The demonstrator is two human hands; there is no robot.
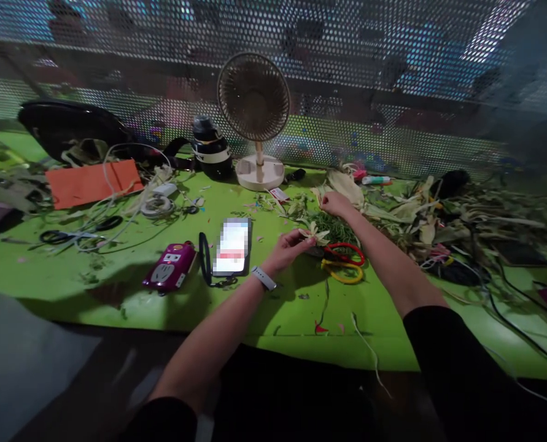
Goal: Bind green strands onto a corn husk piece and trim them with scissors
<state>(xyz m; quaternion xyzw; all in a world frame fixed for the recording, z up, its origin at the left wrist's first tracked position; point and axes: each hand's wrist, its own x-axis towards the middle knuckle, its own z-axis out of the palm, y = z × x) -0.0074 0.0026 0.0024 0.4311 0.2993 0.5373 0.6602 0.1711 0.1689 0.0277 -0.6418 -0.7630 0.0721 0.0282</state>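
Note:
My left hand pinches a small pale flower with pointed petals, which looks made of dried husk. Farther off, my right hand has its fingers closed at the edge of a heap of pale dried husks; a bit of husk seems to be between the fingertips. Below the flower lie scissors with one red and one yellow handle loop, their blades partly hidden by my left hand. Thin green strands are bunched between my two hands.
On the green table stand a fan and a black bottle. Left of my hands lie a lit phone, a purple power socket, black scissors, cables and an orange card. Husk scraps pile up at right.

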